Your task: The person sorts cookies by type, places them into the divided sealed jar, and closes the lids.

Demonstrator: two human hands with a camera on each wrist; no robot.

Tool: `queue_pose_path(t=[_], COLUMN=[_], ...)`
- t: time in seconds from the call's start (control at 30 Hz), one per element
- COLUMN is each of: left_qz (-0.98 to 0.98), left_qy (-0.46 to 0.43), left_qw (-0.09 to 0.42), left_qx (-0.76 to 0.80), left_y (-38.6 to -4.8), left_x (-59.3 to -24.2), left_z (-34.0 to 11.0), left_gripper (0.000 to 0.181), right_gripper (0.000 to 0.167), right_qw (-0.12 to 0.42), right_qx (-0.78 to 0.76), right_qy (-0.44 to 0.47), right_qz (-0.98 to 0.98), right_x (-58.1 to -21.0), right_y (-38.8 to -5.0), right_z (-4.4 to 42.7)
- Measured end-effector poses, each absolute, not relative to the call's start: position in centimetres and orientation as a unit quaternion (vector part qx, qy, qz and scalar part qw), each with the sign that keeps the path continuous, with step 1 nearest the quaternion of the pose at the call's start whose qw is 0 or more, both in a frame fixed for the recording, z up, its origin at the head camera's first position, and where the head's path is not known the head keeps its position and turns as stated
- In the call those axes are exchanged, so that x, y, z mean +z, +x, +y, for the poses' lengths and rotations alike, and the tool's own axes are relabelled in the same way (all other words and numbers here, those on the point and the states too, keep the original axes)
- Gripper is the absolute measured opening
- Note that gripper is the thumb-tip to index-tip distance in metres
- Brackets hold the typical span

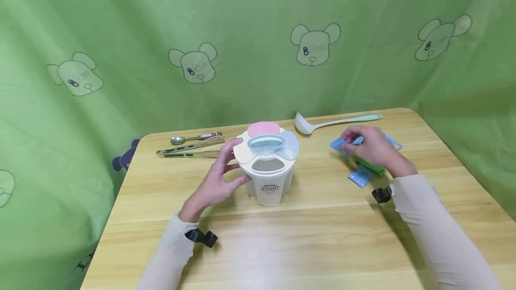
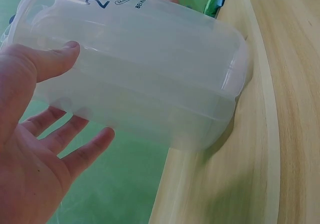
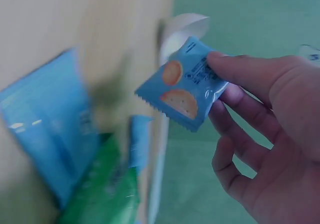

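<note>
A translucent food storage container (image 1: 269,191) marked "2000" stands on the table, its lid divided into coloured flaps, one opening uncovered at the front. My left hand (image 1: 217,182) grips its left side near the lid, thumb on the near wall (image 2: 150,59) and fingers round the back. Between thumb and fingers of my right hand (image 1: 371,147) is a small blue biscuit packet (image 3: 182,87), held above the table. Biscuits are printed on that packet. Just below the right hand lie another blue packet (image 1: 360,176) and a green packet (image 1: 372,166).
At the back of the table (image 1: 306,240) lies a white ladle (image 1: 305,125) with a pale blue handle. A metal spoon (image 1: 178,140) and tongs (image 1: 189,147) are at the back left. A green curtain (image 1: 258,39) hangs behind the table.
</note>
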State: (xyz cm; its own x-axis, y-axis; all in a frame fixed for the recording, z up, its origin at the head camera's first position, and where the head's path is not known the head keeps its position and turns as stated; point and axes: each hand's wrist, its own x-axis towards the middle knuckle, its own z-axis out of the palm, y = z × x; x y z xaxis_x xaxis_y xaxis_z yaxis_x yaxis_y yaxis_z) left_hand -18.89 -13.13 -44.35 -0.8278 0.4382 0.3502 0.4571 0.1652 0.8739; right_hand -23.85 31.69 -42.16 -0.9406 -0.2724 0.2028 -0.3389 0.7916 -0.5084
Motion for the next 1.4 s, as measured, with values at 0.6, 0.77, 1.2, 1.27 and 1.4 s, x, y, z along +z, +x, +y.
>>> queue_pose_path(t=[0.6, 0.77, 1.2, 1.27, 1.4], left_qz=[-0.766, -0.766, -0.762, -0.762, -0.761], left_qy=[-0.295, -0.299, -0.303, -0.303, -0.304], left_qw=[0.006, 0.012, 0.012, 0.012, 0.012], left_qx=[-0.570, -0.568, -0.572, -0.572, -0.573], left_y=[-18.7, -18.8, -18.8, -18.8, -18.8], left_x=[-44.4, -44.3, -44.1, -44.1, -44.1], left_z=[-13.2, -13.2, -13.1, -13.1, -13.1], left_gripper=[0.102, 0.102, 0.102, 0.102, 0.102], right_gripper=[0.021, 0.027, 0.034, 0.035, 0.038], right_qw=[0.245, 0.288, 0.315, 0.313, 0.306], right_qx=[0.350, 0.375, 0.456, 0.457, 0.457], right_qy=[0.221, 0.267, 0.344, 0.353, 0.369], right_qz=[-0.877, -0.840, -0.758, -0.754, -0.749], right_x=[-37.6, -36.0, -33.1, -32.9, -32.9], right_y=[-20.7, -19.6, -16.8, -16.5, -16.3], right_z=[26.6, 25.0, 21.4, 20.7, 19.5])
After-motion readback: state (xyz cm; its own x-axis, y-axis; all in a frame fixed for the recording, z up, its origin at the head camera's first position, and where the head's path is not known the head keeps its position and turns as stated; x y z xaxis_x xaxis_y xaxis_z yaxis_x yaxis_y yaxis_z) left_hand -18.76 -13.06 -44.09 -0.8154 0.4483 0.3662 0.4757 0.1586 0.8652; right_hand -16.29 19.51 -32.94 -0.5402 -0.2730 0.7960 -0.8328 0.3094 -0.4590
